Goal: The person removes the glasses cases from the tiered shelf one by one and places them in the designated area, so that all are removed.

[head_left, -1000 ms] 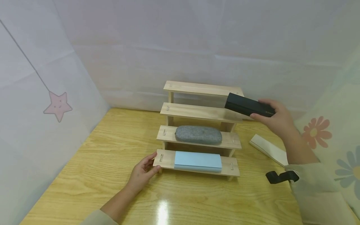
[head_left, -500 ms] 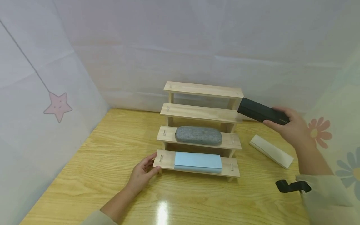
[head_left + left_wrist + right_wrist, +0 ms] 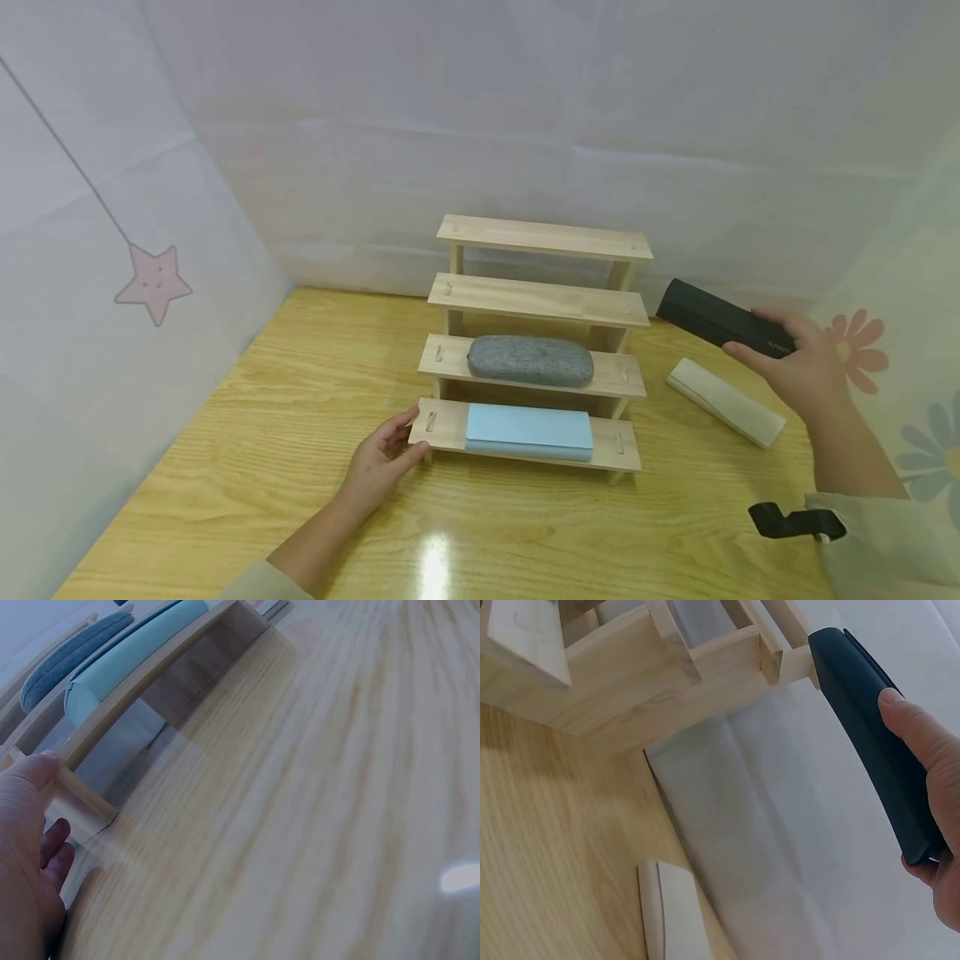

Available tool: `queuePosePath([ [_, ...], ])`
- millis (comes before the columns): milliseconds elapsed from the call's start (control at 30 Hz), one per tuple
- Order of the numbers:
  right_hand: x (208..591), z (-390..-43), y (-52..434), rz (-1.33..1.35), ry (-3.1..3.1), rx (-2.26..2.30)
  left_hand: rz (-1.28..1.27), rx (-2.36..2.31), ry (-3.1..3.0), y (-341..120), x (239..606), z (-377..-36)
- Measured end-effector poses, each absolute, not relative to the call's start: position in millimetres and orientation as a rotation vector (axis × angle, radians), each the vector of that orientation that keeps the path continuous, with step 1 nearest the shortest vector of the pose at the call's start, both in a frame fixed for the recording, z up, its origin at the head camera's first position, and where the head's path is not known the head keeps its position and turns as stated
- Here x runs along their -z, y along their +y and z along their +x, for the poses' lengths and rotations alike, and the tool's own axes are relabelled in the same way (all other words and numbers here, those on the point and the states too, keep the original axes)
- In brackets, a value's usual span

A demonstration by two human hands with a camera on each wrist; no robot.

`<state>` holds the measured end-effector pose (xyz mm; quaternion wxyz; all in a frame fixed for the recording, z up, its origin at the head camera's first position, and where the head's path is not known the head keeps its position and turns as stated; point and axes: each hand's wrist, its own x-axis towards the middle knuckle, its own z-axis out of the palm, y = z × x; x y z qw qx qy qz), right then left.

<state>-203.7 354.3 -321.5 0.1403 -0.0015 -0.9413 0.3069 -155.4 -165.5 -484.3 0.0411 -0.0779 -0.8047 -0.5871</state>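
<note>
In the head view, my right hand point(image 3: 806, 362) grips one end of a long black glasses case point(image 3: 723, 321), raised to the right of a stepped wooden rack point(image 3: 538, 300). The right wrist view shows the thumb along the dark case point(image 3: 877, 742). My left hand point(image 3: 378, 462) holds the left end of the rack's lowest shelf, thumb at the front edge, fingers at the side. A light blue glasses case point(image 3: 528, 432) lies on that lowest shelf. One step higher sits a grey fabric glasses case point(image 3: 529, 360). The two upper shelves bear nothing.
A cream glasses case point(image 3: 723, 402) lies slantwise on the wooden table point(image 3: 300, 400), right of the rack and below the raised case. White cloth walls point(image 3: 510, 108) stand behind and at the sides. A black strap point(image 3: 795, 522) hangs from the right sleeve.
My right hand has carried the black case right and slightly down, away from the upper shelves. The cream case now shows fully. My left hand has stayed at the rack's lowest shelf.
</note>
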Motion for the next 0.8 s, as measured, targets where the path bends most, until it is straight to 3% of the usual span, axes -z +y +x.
queuePosePath([
  [800, 382.6, -176.2, 376.9, -0.144, -2.735, -0.947, -0.237, 1.820, -2.453, -165.3, 485.0, -155.2],
])
